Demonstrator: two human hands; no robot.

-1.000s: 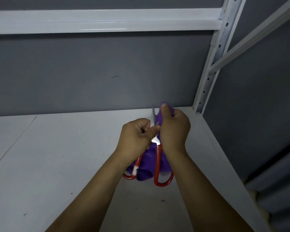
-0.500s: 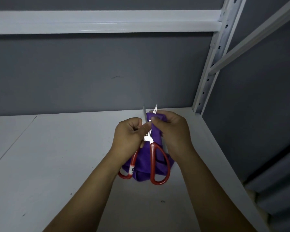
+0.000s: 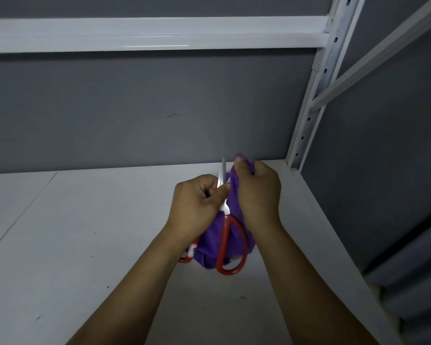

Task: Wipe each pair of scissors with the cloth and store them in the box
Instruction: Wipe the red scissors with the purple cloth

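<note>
The left grip point(image 3: 197, 202) is closed round the scissors point(image 3: 225, 229) near the pivot, thumb beside the bare blade, likely to steady them with the tips pointing away from the person. The right grip point(image 3: 258, 192) pinches the cloth point(image 3: 234, 195) bunched over the other blade, so fabric rather than skin meets the edge. I judge this mid-wipe. The red handles hang below both grips, above the shelf point(image 3: 85, 245) and left of the post point(image 3: 309, 115). No box shows.

The only writing I can find is a small white label point(image 3: 193, 250) on the left red handle of the scissors point(image 3: 226, 215); its dark marks are too blurred to read.
</note>
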